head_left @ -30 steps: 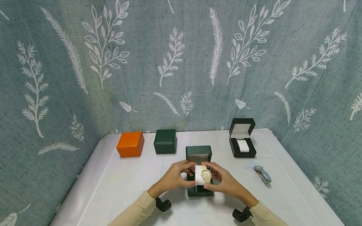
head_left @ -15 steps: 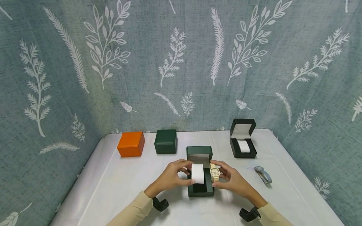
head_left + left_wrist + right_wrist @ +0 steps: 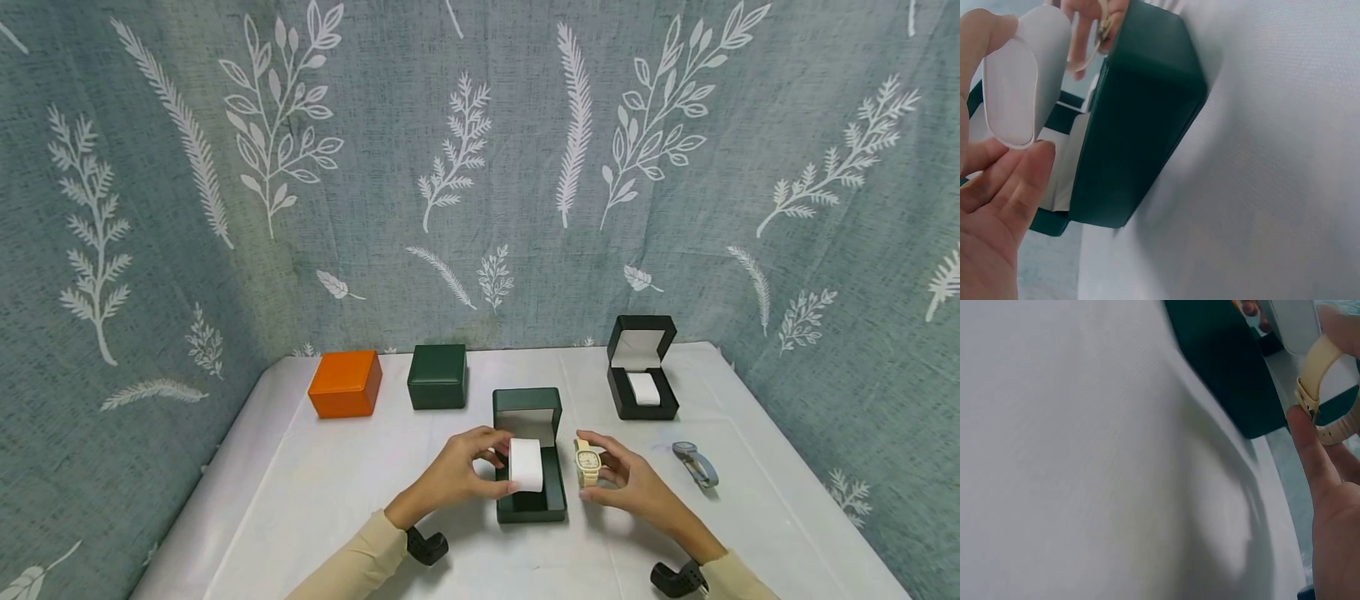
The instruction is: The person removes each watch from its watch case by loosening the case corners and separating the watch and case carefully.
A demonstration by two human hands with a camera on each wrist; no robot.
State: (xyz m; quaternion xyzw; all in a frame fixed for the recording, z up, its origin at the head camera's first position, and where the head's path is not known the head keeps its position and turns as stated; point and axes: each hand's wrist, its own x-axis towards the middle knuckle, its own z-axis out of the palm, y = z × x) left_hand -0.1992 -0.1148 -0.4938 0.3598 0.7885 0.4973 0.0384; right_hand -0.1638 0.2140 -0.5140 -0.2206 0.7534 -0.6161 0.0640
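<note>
Fingers and thumb of the right hand [image 3: 626, 483] pinch a cream watch [image 3: 588, 463] at the two ends of its looped strap, dial facing up. It hangs above the table, just right of an open green box [image 3: 531, 516] and apart from it. Across from it, the left hand [image 3: 465, 468] grips a white cushion [image 3: 526, 465] between thumb and fingertips, over that box; the cushion bears nothing. Behind both hands, the box's lid [image 3: 527, 400] stands raised. Farther right, a blue-grey watch [image 3: 697, 465] lies on the white-covered table [image 3: 300, 492]. Along the far edge sit an orange box [image 3: 343, 383], a closed green box [image 3: 437, 377] and, at right, an open black box [image 3: 648, 412] with its own white pad [image 3: 644, 388] inside. Behind everything hangs a leaf-patterned, grey-blue curtain [image 3: 517, 167].
</note>
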